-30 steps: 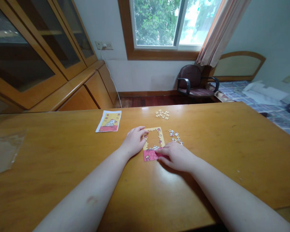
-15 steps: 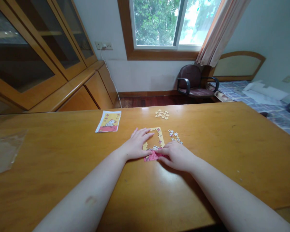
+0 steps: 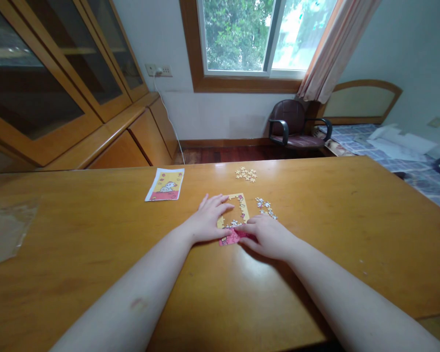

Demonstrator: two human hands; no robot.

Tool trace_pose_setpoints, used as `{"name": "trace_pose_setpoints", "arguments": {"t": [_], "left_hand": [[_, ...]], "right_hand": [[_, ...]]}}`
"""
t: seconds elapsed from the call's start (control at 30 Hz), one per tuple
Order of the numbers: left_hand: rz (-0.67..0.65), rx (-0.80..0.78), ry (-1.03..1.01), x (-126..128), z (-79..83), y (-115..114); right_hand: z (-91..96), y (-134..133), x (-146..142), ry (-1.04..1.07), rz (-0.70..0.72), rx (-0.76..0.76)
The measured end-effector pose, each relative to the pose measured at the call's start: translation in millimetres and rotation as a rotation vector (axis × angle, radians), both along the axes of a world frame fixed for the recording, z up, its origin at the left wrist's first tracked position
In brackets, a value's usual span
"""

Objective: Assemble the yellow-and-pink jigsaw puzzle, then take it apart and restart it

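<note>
A partly assembled jigsaw puzzle (image 3: 234,236) lies flat on the wooden table, with a yellow border and a pink lower part; bare wood shows through its middle. My left hand (image 3: 209,220) rests over its left side, open, fingers spread and thumb on the pink part. From the right, my right hand (image 3: 269,235) touches the pink part with index finger and thumb apart, the other fingers curled. Whether a loose piece is under its fingertips is hidden. Loose white-patterned puzzle pieces (image 3: 267,207) lie just beyond my right hand. Farther back sits a cluster of plain yellowish puzzle pieces (image 3: 246,174).
On the table (image 3: 205,303), a picture sheet (image 3: 165,186) with a white animal lies at the back left. A clear plastic bag (image 3: 7,232) lies at the far left. Beyond the table are a wooden cabinet (image 3: 121,151), an armchair (image 3: 293,124) and a bed (image 3: 370,129).
Both hands stay in place on the puzzle, with hardly any finger movement visible. The whole view has shifted very slightly.
</note>
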State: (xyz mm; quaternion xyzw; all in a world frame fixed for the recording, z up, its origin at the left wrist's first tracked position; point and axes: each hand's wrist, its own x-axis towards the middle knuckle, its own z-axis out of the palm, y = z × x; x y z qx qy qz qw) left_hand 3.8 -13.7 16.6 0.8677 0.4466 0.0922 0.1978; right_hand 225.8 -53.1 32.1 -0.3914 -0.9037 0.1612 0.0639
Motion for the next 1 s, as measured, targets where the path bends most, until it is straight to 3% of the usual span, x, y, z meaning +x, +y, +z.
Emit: {"name": "trace_pose_setpoints", "arguments": {"t": [1.0], "left_hand": [[-0.011,0.008,-0.038,-0.7,-4.3,1.0]], "right_hand": [[-4.4,2.9,0.2,-0.006,-0.092,0.029]]}}
